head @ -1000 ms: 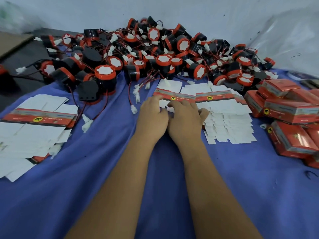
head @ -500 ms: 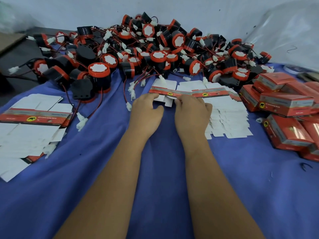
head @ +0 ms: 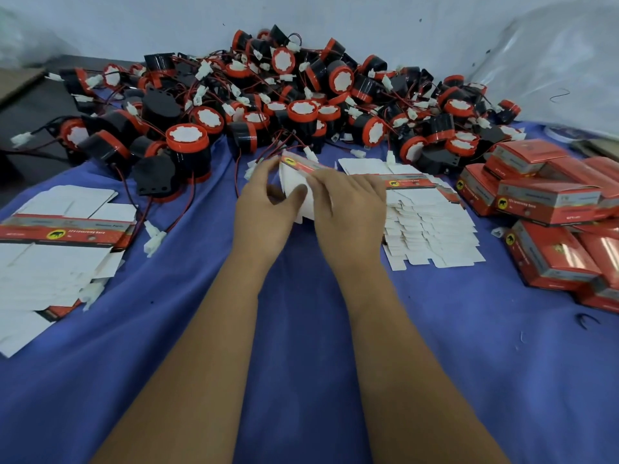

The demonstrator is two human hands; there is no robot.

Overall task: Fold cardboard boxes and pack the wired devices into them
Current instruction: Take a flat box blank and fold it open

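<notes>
Both hands met over one flat carton blank point(head: 294, 182). The left hand point(head: 264, 209) pinched its left edge, thumb curled onto the white face, fingers curled behind. The right hand point(head: 348, 202) gripped it from the right, fingers point(head: 321, 177) bent over the red printed strip along its top edge. The blank was tilted up off the cloth, white side toward the camera.

Just beyond the fingertips lay loose red wires and white connectors point(head: 310, 152), touching or nearly touching the blank's top edge. Behind those sat a big heap of wired devices point(head: 301, 95), black drums with orange-red caps, wires tangled through it. Right beside the right hand's knuckles was a fanned stack of flat blanks point(head: 432, 226), white side up. Further right of it stood a pile of folded red boxes point(head: 549, 202), some stacked, some tipped. Well to the left of the left hand lay another stack of flat blanks point(head: 60, 236), with a connector point(head: 154, 241) resting near its edge.

Everything sat on a blue cloth point(head: 301, 329), wrinkled, covering the work surface. A pale wall point(head: 167, 21) ran behind the heap. Clear plastic sheeting point(head: 562, 61) bunched at far right. A dark surface point(head: 30, 105) showed at far left past the cloth's edge.
</notes>
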